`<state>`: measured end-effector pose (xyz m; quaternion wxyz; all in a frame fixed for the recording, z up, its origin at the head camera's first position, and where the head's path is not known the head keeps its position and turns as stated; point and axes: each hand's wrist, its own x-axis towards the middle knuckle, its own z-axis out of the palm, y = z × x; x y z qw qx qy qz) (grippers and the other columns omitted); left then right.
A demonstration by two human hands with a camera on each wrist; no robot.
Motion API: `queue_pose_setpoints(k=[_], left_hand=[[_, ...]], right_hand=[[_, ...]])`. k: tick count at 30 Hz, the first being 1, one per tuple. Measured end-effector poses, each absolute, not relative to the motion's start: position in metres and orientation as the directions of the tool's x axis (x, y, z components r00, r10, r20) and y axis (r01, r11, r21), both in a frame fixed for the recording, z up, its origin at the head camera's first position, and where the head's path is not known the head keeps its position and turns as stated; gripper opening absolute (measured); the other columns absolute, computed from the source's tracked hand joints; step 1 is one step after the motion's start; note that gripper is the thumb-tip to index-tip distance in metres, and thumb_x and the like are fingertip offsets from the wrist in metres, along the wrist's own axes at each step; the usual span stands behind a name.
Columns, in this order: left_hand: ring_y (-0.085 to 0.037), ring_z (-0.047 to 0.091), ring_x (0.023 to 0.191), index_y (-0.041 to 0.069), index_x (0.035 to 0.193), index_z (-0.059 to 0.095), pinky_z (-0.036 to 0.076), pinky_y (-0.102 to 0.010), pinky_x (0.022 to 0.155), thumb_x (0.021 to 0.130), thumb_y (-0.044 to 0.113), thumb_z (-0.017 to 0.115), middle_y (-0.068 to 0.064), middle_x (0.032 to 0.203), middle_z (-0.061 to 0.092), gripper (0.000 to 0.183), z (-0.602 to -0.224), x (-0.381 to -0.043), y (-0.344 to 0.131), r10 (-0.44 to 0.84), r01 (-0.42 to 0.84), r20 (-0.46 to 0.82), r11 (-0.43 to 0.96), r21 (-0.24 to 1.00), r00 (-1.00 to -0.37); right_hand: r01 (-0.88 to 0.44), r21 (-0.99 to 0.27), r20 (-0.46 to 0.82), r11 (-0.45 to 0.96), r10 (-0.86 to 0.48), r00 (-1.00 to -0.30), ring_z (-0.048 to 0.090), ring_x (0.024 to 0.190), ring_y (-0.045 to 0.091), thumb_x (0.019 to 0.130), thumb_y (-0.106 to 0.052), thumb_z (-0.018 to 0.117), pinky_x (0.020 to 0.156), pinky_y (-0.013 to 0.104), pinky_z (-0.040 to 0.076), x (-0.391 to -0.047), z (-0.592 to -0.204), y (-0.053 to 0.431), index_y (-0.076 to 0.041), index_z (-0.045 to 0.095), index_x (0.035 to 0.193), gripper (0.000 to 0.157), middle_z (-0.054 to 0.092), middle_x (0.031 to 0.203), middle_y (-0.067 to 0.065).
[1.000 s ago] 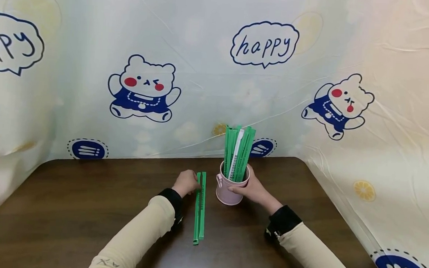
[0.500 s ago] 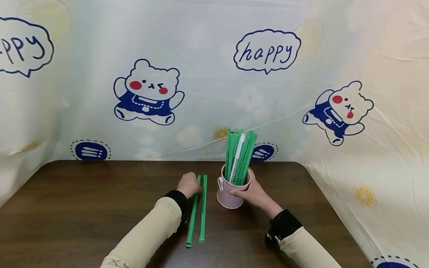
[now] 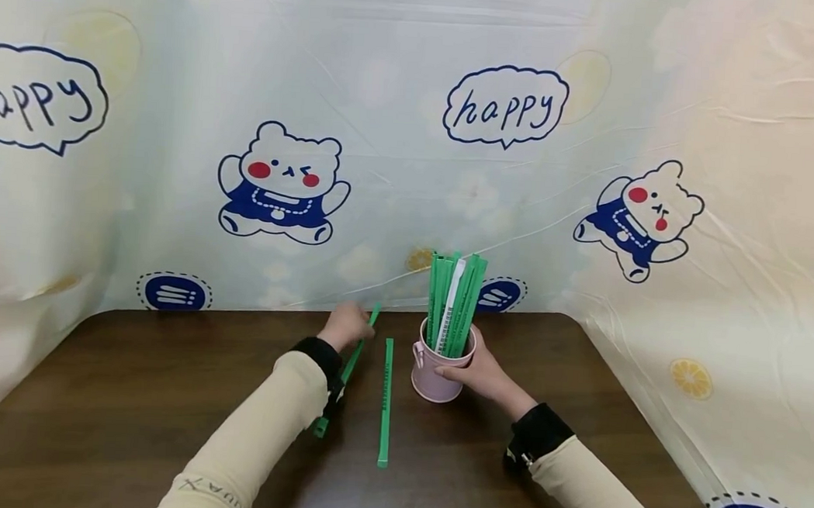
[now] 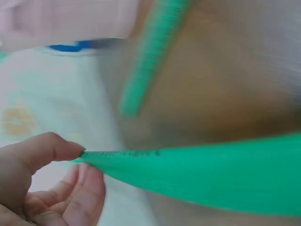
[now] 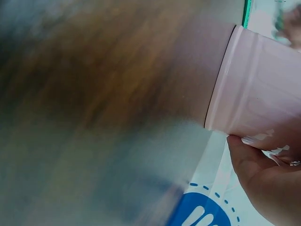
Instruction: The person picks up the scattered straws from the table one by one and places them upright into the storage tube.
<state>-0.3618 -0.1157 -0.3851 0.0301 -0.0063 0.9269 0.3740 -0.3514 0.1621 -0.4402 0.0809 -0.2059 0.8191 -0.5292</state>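
Observation:
My left hand (image 3: pixel 348 326) pinches one end of a long, slim green wrapped stick (image 3: pixel 351 367) between thumb and fingers. In the left wrist view this stick (image 4: pixel 211 176) has small dark print near the pinched end; what its wrapper contains is hidden. A second green wrapped stick (image 3: pixel 386 404) lies lengthwise on the table, right of the left hand. My right hand (image 3: pixel 487 371) grips the side of a pink pail (image 3: pixel 434 380), its thumb across the front. In the pail stand several green wrapped sticks (image 3: pixel 470 304) and a white one (image 3: pixel 449 307).
The brown wooden table (image 3: pixel 195 396) ends at a cloth backdrop (image 3: pixel 398 168) printed with bears and lettering. The pail stands near the back edge, with a small handle lug (image 3: pixel 417 354) on its left side.
My left hand has separated one green wrapped stick from the other on the table and moved it left, tilting it. My right hand stays on the pail.

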Motion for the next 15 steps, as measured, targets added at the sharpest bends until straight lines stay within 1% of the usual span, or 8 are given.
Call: queue_pose_setpoints(k=[1, 2, 4, 5, 7, 10, 13, 15], left_hand=[[-0.011, 0.046, 0.054, -0.003, 0.08, 0.06, 0.039, -0.02, 0.056, 0.087, -0.001, 0.067, -0.002, 0.067, 0.051, 0.01, -0.372, -0.363, -0.114, 0.02, -0.02, -0.047, 0.69, 0.723, -0.999], [-0.01, 0.048, 0.056, -0.007, 0.094, 0.064, 0.041, -0.02, 0.057, 0.089, -0.001, 0.067, -0.005, 0.074, 0.057, 0.008, -0.357, -0.364, -0.111, 0.029, -0.008, -0.036, 0.662, 0.75, -0.999], [-0.009, 0.054, 0.064, -0.006, 0.124, 0.062, 0.049, -0.021, 0.062, 0.09, 0.0, 0.068, -0.012, 0.095, 0.066, 0.034, -0.326, -0.365, -0.106, 0.03, 0.008, -0.011, 0.577, 0.817, -1.0], [-0.01, 0.057, 0.067, -0.005, 0.13, 0.06, 0.053, -0.023, 0.066, 0.092, 0.001, 0.068, -0.017, 0.103, 0.068, 0.04, -0.311, -0.367, -0.103, 0.038, 0.025, 0.005, 0.543, 0.839, -0.999], [-0.013, 0.063, 0.075, -0.002, 0.137, 0.058, 0.059, -0.029, 0.078, 0.093, 0.001, 0.066, -0.023, 0.115, 0.069, 0.045, -0.283, -0.366, -0.094, 0.057, 0.08, 0.061, 0.471, 0.879, -0.997], [-0.022, 0.067, 0.094, 0.002, 0.14, 0.057, 0.059, -0.041, 0.096, 0.095, 0.0, 0.063, -0.024, 0.122, 0.067, 0.046, -0.251, -0.361, -0.075, 0.066, 0.197, 0.186, 0.34, 0.92, -0.98], [-0.03, 0.066, 0.109, 0.006, 0.14, 0.058, 0.056, -0.043, 0.101, 0.095, 0.001, 0.064, -0.021, 0.122, 0.067, 0.045, -0.238, -0.354, -0.051, 0.032, 0.319, 0.321, 0.238, 0.917, -0.947], [-0.032, 0.065, 0.113, 0.005, 0.137, 0.059, 0.056, -0.041, 0.099, 0.095, 0.001, 0.065, -0.02, 0.12, 0.067, 0.043, -0.241, -0.35, -0.034, 0.008, 0.386, 0.392, 0.205, 0.9, -0.92]], right_hand=[[-0.252, -0.9, 0.086, 0.355, -0.422, -0.903, 0.038, 0.145, 0.044, 0.089, -0.013, 0.079, 0.12, 0.066, 0.034, -0.351, -0.44, 0.162, -0.009, 0.007, 0.161, 0.103, 0.024, 0.164, 0.023], [-0.256, -0.899, 0.089, 0.355, -0.424, -0.901, 0.038, 0.145, 0.044, 0.088, -0.013, 0.079, 0.12, 0.066, 0.034, -0.351, -0.44, 0.162, -0.009, 0.007, 0.161, 0.103, 0.024, 0.164, 0.023], [-0.258, -0.898, 0.089, 0.355, -0.429, -0.899, 0.039, 0.144, 0.044, 0.088, -0.014, 0.08, 0.12, 0.065, 0.034, -0.352, -0.44, 0.163, -0.009, 0.007, 0.161, 0.103, 0.024, 0.164, 0.023], [-0.263, -0.898, 0.092, 0.354, -0.433, -0.896, 0.039, 0.144, 0.044, 0.089, -0.014, 0.08, 0.12, 0.065, 0.034, -0.352, -0.44, 0.163, -0.009, 0.007, 0.161, 0.103, 0.024, 0.164, 0.023], [-0.27, -0.896, 0.099, 0.351, -0.437, -0.894, 0.04, 0.144, 0.043, 0.088, -0.014, 0.08, 0.12, 0.065, 0.035, -0.354, -0.44, 0.163, -0.009, 0.007, 0.161, 0.103, 0.025, 0.164, 0.023], [-0.286, -0.895, 0.118, 0.343, -0.437, -0.892, 0.041, 0.142, 0.043, 0.088, -0.013, 0.08, 0.12, 0.064, 0.035, -0.355, -0.44, 0.164, -0.008, 0.008, 0.161, 0.103, 0.027, 0.163, 0.024], [-0.304, -0.894, 0.134, 0.33, -0.45, -0.883, 0.041, 0.142, 0.044, 0.088, -0.013, 0.08, 0.119, 0.064, 0.036, -0.354, -0.441, 0.165, -0.007, 0.006, 0.161, 0.103, 0.027, 0.162, 0.025], [-0.306, -0.896, 0.139, 0.321, -0.452, -0.881, 0.041, 0.142, 0.044, 0.088, -0.014, 0.08, 0.119, 0.064, 0.036, -0.353, -0.443, 0.166, -0.006, 0.006, 0.161, 0.104, 0.027, 0.161, 0.026]])
